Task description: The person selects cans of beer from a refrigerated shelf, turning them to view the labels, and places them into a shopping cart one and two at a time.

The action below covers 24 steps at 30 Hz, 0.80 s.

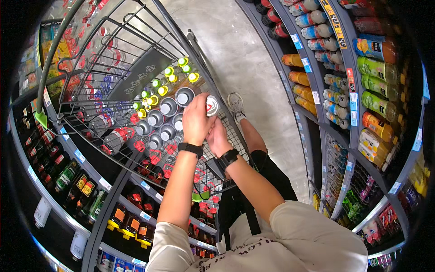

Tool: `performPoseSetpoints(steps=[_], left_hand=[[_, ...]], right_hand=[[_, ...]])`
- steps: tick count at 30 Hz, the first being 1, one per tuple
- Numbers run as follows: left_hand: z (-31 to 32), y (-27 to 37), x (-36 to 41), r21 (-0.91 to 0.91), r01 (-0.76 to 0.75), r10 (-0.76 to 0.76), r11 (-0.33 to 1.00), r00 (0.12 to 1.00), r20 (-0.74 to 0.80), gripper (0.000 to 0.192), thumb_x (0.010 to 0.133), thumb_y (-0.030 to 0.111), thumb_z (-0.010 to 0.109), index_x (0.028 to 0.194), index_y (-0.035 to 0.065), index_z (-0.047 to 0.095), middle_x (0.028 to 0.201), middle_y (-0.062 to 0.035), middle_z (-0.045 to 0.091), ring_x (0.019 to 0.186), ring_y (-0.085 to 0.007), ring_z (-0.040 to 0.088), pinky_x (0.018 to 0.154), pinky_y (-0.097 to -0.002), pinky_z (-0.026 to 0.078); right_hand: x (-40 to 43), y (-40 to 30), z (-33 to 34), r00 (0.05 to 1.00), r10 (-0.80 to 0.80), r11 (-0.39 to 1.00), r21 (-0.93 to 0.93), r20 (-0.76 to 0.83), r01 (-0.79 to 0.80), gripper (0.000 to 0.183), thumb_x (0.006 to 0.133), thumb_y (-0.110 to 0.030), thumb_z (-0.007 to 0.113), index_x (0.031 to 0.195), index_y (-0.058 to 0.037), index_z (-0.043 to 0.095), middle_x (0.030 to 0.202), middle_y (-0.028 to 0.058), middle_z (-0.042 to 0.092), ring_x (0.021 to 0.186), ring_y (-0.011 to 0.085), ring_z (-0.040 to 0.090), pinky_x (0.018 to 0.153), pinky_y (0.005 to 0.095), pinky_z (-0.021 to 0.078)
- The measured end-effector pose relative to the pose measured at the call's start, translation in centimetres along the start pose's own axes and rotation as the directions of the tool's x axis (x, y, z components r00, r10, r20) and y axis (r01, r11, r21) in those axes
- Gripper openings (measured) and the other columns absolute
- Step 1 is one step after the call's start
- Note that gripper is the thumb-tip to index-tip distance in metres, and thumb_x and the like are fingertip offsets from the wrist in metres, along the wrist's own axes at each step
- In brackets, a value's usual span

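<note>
My left hand [196, 119] is wrapped around a can [212, 106] whose round white end with a red mark faces up. Just below it, my right hand [218, 134] presses close against the left one near the can; its fingers are partly hidden, so its hold is unclear. Both hands are over the basket of a wire shopping cart [136, 159]. Beside my left hand stand several upright cans with grey caps [167, 108]. Behind them are several bottles with green and yellow caps [163, 90].
Clear bottles with red handles [117, 139] stand at the left, seen through the cart's wire. Drink shelves [343, 85] line the right side; dark bottles fill a shelf [64, 173] at the left. Grey floor [258, 68] runs between. My shoe [236, 103] is beside the cart.
</note>
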<state>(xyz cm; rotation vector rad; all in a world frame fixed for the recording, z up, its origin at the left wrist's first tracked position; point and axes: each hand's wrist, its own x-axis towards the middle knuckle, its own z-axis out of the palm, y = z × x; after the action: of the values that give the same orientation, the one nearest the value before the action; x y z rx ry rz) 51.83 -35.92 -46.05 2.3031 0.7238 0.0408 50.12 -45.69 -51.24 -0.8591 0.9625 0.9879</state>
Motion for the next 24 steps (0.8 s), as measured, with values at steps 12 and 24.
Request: performPoseSetpoints(steps=[12,24], left_hand=[[5.0,-3.0,1.0,0.430,0.046,-0.122,0.902,0.981,0.152,0.053,0.068,0.017,0.075,0.117,0.0115,0.054,0.102,-0.0051,0.065,0.101,-0.0263,0.057,0.085,-0.0474,0.036],[4.6,-2.9,1.1,0.485,0.029,-0.114,0.874,0.983,0.146,0.046,0.072,0.018,0.071,0.115,0.0128,0.056,0.105,-0.0048,0.063,0.102,-0.0253,0.058,0.084,-0.0479,0.040]], right_hand=[[4.9,-0.6,-2.3,0.999,0.048,0.984,-0.170,0.002,-0.047,0.031,0.094,-0.024,0.046,0.124,-0.0193,0.050,0.113,-0.0026,0.058,0.102,0.0121,0.054,0.082,0.0347,0.0446],[2.7,-1.5,-1.9,0.995,0.087,0.969,-0.236,0.053,-0.072,0.034,0.094,-0.025,0.047,0.128,-0.0194,0.048,0.112,-0.0009,0.059,0.102,0.0150,0.056,0.082,0.0351,0.0463]])
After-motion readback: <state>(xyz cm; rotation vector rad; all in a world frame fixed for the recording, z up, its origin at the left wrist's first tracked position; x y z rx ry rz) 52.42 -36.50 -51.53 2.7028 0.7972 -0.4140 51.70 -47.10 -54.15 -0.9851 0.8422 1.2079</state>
